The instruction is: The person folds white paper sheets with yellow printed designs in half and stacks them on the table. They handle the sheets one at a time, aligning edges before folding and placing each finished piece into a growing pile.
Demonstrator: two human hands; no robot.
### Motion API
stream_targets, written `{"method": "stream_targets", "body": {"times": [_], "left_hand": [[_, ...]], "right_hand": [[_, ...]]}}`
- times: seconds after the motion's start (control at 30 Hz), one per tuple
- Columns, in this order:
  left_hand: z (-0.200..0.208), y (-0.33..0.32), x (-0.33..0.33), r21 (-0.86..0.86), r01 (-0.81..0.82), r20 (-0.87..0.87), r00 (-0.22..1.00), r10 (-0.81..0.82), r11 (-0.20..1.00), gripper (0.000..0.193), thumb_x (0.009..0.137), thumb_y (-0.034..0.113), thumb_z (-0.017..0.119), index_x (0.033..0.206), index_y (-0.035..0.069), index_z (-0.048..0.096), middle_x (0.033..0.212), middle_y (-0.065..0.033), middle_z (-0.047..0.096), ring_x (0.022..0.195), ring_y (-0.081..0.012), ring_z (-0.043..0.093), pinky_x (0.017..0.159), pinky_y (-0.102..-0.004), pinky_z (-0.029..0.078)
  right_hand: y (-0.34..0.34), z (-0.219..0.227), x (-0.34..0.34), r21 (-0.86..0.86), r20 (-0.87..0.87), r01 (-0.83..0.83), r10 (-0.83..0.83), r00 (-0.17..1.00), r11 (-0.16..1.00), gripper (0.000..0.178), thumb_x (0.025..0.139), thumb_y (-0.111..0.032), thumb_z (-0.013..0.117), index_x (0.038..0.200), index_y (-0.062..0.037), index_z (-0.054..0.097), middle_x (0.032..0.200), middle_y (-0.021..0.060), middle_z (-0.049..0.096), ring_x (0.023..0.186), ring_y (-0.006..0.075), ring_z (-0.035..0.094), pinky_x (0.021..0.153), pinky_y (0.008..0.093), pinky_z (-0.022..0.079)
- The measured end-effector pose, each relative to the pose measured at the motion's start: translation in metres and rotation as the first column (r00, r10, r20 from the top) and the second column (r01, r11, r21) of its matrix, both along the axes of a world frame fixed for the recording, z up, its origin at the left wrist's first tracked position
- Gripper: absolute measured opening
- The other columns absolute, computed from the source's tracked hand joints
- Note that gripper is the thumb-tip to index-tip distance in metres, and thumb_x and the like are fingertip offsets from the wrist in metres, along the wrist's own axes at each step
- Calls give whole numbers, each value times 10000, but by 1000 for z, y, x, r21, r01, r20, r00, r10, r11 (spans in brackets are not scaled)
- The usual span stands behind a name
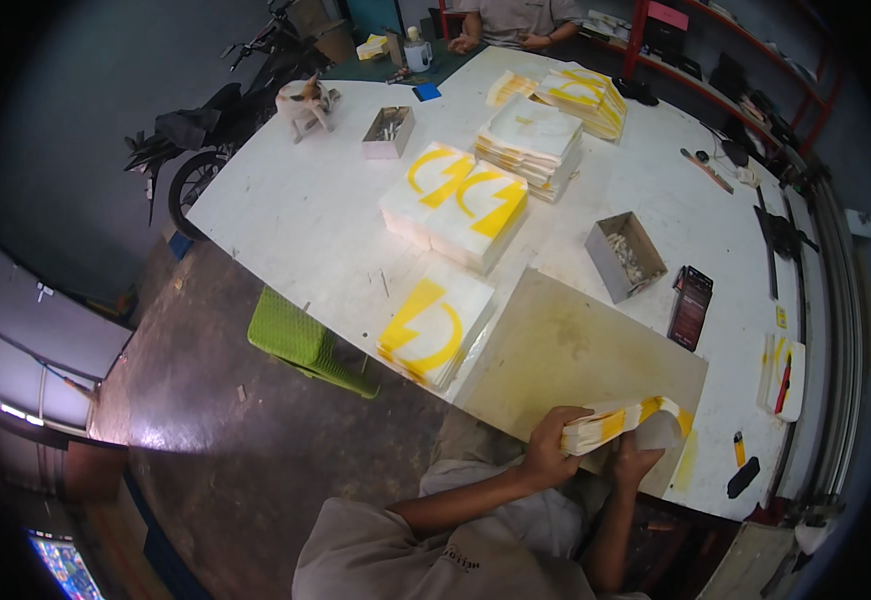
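Observation:
A thick stack of white sheets with yellow print (607,428) is held over the near edge of the table, bent into a curve at its right end. My left hand (553,447) is closed around the stack's left end. Against its curved right part, my right hand (637,462) grips from below, its fingers partly hidden by the sheets. Beneath the stack lies a flat tan board (575,345). To the left of the board rests another stack of yellow-printed sheets (435,325).
Larger printed stacks (455,205) and a tall pile (530,145) stand farther back. Small boxes (623,262) hold little pieces. A cat (305,105) sits at the far left edge. A green stool (295,335) stands beside the table. Another person (520,22) is across it. A cutter (739,450) lies right.

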State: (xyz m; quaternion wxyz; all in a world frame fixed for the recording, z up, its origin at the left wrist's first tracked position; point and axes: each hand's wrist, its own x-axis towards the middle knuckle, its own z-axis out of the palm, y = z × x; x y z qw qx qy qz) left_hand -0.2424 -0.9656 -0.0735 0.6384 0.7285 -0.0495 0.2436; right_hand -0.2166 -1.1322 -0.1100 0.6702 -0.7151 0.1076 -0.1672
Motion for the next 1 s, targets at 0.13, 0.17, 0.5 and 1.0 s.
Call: {"method": "stream_targets", "body": {"times": [0.13,0.17,0.5,1.0], "left_hand": [[-1,0,0,-6,-14,-3,1000,14,1000,370,781,-18,742,1123,-18,600,1063,-177,648,962,-317,673,830,-350,527],[-3,0,0,-11,-17,-12,1000,16,1000,366,779,-22,735,1119,-20,600,1057,-180,649,958,-323,673,830,-356,528],[-5,-6,1,108,-70,50,997,65,992,459,763,-17,684,1212,-50,596,1111,-220,661,987,-368,673,860,-396,538],[-10,24,3,185,183,-128,979,-161,965,497,803,20,632,1292,-38,568,1174,-242,659,1028,-380,675,872,-411,542]], "right_hand": [[6,6,0,-23,8,23,-22,1000,999,492,833,-52,752,1238,64,498,1158,159,607,1040,263,619,917,387,496],[11,11,-2,-2,-7,29,-29,1000,1000,480,841,-61,750,1235,66,508,1163,160,609,1045,260,614,922,388,488],[66,33,-11,-17,161,183,-178,971,983,289,909,-24,664,1157,111,602,1098,184,677,945,252,684,826,362,554],[47,48,-6,-43,13,154,-153,988,987,435,838,-30,735,1225,59,556,1141,157,652,1018,248,658,891,368,524]]}}
